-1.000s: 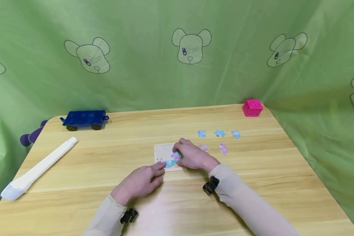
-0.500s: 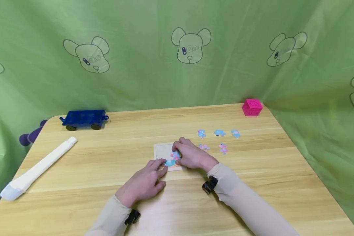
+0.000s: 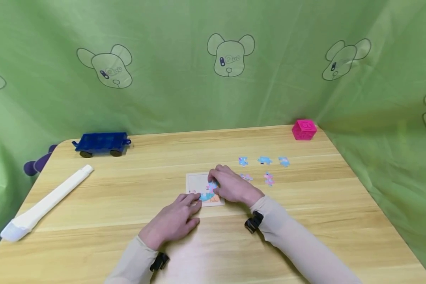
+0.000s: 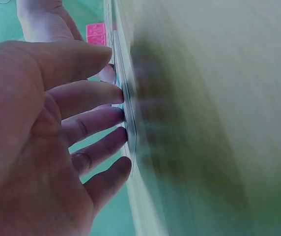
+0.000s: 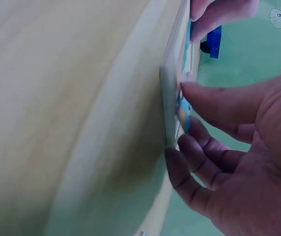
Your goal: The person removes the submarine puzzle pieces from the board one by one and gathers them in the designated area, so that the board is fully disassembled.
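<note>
A small puzzle tray (image 3: 197,181) with a pale border lies mid-table, with joined blue and orange pieces along its near side. My right hand (image 3: 235,187) reaches over its right side and pinches a blue and pink puzzle piece (image 3: 212,186) between thumb and fingers. In the right wrist view that puzzle piece (image 5: 184,115) stands slightly tilted off the tray. My left hand (image 3: 174,219) rests its fairly straight fingertips on the tray's near left part, over the lower row. The left wrist view shows these fingers (image 4: 98,120) at the tray's edge.
Loose puzzle pieces (image 3: 264,160) lie in two rows right of the tray, one partly behind my right hand. A pink cube (image 3: 303,129) stands at the back right corner, a blue wheeled wagon (image 3: 102,143) at the back left. A white tube-like object (image 3: 49,202) lies along the left side.
My left hand has shifted slightly right and further onto the tray's near edge. The right hand stays almost in place with the puzzle piece.
</note>
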Demonstrator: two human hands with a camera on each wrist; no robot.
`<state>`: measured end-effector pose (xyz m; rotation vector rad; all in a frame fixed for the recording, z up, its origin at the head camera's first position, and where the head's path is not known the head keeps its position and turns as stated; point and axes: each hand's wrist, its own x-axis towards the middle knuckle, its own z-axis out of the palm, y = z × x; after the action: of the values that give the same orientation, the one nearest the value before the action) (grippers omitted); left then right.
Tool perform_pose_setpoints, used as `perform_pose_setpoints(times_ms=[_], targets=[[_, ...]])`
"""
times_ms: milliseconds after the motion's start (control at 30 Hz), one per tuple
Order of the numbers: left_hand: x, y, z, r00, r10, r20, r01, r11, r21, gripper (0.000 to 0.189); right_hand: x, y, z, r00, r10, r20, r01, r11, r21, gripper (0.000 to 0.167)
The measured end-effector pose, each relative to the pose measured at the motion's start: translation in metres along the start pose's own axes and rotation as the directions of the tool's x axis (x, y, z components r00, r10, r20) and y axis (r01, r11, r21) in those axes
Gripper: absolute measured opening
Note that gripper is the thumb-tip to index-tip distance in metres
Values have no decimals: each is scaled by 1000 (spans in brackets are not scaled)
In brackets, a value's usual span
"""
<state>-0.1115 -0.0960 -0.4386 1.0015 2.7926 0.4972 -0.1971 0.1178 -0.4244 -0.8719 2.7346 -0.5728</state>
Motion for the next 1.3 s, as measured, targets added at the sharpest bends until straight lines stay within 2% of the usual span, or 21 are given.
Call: perform_pose_setpoints(times_ms=[100, 267, 600, 867, 1033, 1300], targets=[[0, 0, 0, 1000, -6, 5, 6, 1000, -2, 48, 1, 2, 0, 1000, -3, -22, 4, 1000, 12, 19], [-1, 0, -1, 1000, -7, 3, 7, 1000, 2, 48, 3, 3, -3, 999, -12, -31, 15, 995, 94, 13], [-2, -1, -1, 1000, -7, 0, 7, 1000, -18, 49, 2, 9, -13, 996, -89, -29, 93, 976, 197, 11], [-2, -1, -1, 1000, -12, 8, 12, 1000, -19, 49, -8, 11, -30, 998, -40, -47, 53, 945, 322, 11], [-2, 0, -1, 1000, -24, 14, 24, 999, -27, 49, -22, 30, -46, 999, 5, -51, 13, 935, 356, 11], [-3, 0, -1, 999, -36, 16, 37, 999, -39, 49, -58, 83, -76, 990, 113, -88, -76, 937, 342, 14]])
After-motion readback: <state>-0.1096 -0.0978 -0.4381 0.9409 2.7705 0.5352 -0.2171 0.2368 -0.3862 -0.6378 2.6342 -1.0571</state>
